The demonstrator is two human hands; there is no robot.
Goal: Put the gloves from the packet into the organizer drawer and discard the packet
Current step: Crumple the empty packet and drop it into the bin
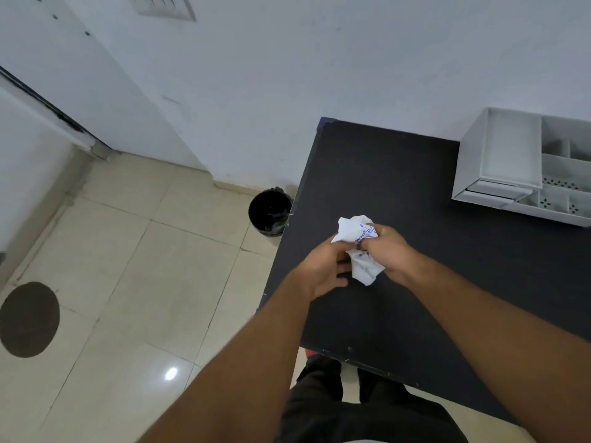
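The fingers [372, 239] of the right hand [388, 251] curl tight around a crumpled white packet [358, 247], blue print showing on its upper fold. The left hand [323, 266] closes on the same packet from the other side, its fingers wrapped under and against the paper, so both hands hold it bunched between them. The packet sits just above the black table [399, 187], near the table's left edge; whether it touches the top cannot be told.

The tabletop is matte and dark, with small chips along its near edge. At its far right corner, against the wall, stands a white organizer [499, 167]. It has a deep open bin on the left, smaller compartments to the right, and a shallow drawer [492, 190] at its base that looks slightly pulled out. What lies inside the drawer cannot be seen.

On the floor [144, 266] just beside the table's left edge stands a small round black bin [268, 211] with a dark liner and some scraps inside. The floor is laid in pale cream tiles with thin joints, and a bright light spot reflects off one tile near the person's legs. A dark round patch [28, 319] marks the tiles at the far left. The walls are plain white, scuffed low down, and a doorway edge with a dark strip runs along the left side. The person's dark trousers show at the bottom, below both bare forearms.
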